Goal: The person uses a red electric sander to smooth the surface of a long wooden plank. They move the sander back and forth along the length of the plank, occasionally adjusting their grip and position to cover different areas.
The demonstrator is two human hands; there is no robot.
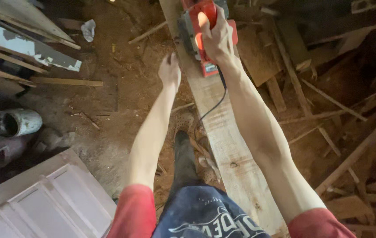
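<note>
Right hand (pixel 216 37) is wrapped around the handle of a red electric planer (pixel 201 39), which sits on a long pale wooden plank (pixel 232 150) running from the top of the view down toward the person's body. A black cord (pixel 218 99) trails from the planer's back end across the plank. Left hand (pixel 170 70) rests on the plank's left edge just beside the planer; fingers look loosely curled, pressing rather than gripping anything.

No packages or signs that I can make out. There's a white panelled door (pixel 51 198) lying flat at bottom left, a grey bucket (pixel 13 122) tipped on its side at the left, and a crumpled white scrap (pixel 88 28) up top. The floor (pixel 108 97) is reddish dirt covered in sawdust, and a heap of offcuts (pixel 329 119) fills the right side.
</note>
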